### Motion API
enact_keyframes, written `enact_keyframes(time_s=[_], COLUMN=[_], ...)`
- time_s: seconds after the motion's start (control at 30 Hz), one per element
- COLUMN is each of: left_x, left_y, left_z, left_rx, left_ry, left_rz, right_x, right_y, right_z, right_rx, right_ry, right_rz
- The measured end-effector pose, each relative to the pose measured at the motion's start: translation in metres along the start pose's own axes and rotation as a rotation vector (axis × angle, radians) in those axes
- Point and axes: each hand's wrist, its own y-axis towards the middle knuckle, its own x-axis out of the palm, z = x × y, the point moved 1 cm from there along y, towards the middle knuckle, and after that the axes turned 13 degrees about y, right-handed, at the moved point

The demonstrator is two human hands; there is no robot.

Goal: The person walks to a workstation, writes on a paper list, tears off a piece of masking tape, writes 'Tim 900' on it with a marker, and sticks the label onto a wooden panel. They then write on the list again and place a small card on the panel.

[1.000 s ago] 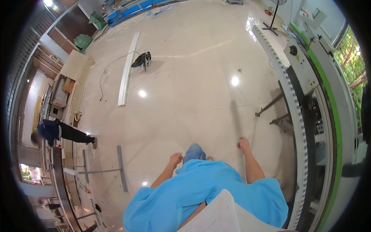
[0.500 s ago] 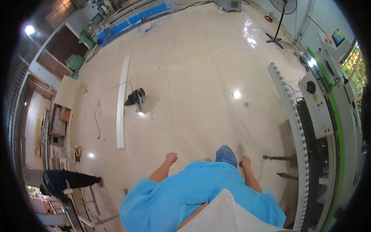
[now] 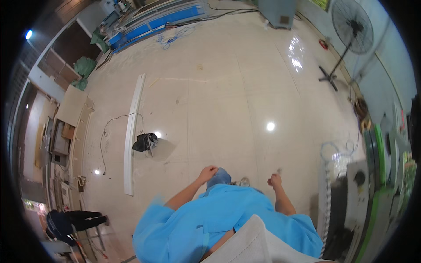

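Observation:
In front of my blue shirt, my left hand [image 3: 209, 172] is raised near my bent knee in blue trousers [image 3: 220, 176]. Its fingers are curled in, and nothing shows in them. On the other side, my right hand [image 3: 274, 180] hangs over the floor with its fingers curled too, and no object is visible in it. Neither hand touches anything around it. Ahead to the left, a long white beam [image 3: 133, 144] lies on the tiles. Beside it is a black bundle [image 3: 144, 142] on a small metal-looking frame; its exact kind is unclear.
A dark cable [image 3: 105, 136] loops over the floor. To the right stands a machine with green edging [image 3: 376, 219]. A black floor fan [image 3: 353, 33] and a grey cabinet [image 3: 277, 13] are farther off. At lower left a person [image 3: 61, 225] bends over a bench.
I have moved forward: the beam, black bundle and right-hand machine sit lower in view, and the fan and cabinet look nearer. My left hand has swung forward and right; the leading leg has switched.

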Motion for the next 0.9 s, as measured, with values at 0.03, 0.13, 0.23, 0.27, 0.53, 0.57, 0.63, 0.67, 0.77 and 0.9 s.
enact_keyframes(time_s=[0.03,0.13,0.23,0.27,0.53,0.57,0.63,0.67,0.77,0.9], left_x=[0.007,0.013,-0.009,-0.026,-0.26,-0.292,-0.352,-0.373,-0.421,-0.455], left_y=[0.015,0.053,0.092,0.105,0.329,0.371,0.45,0.489,0.596,0.695], left_z=[-0.009,-0.06,-0.109,-0.12,-0.055,-0.033,0.015,0.042,0.12,0.207], left_rx=[-0.073,-0.406,-0.37,-0.354,-0.563,-0.641,-0.502,-0.503,-0.393,-0.428], left_ry=[0.012,0.166,0.32,0.321,-0.508,-0.627,-0.506,-0.516,-0.436,-0.449], left_rz=[0.142,0.339,0.116,0.053,0.103,0.186,0.243,0.252,0.191,0.09], right_x=[0.027,0.111,0.176,0.195,0.277,0.281,0.28,0.277,0.268,0.316], right_y=[0.029,0.107,0.167,0.184,0.254,0.265,0.285,0.3,0.379,0.459], right_z=[-0.066,-0.232,-0.336,-0.359,-0.318,-0.302,-0.273,-0.267,-0.292,-0.357], right_rx=[-0.067,-0.246,-0.281,-0.285,-0.038,0.039,-0.175,-0.424,-0.32,-0.044], right_ry=[-0.016,-0.049,0.091,0.158,0.071,0.108,-0.571,-1.362,-1.358,-1.4], right_rz=[-0.068,-0.136,-0.107,-0.07,-0.052,-0.055,-0.219,-0.452,-0.327,-0.37])
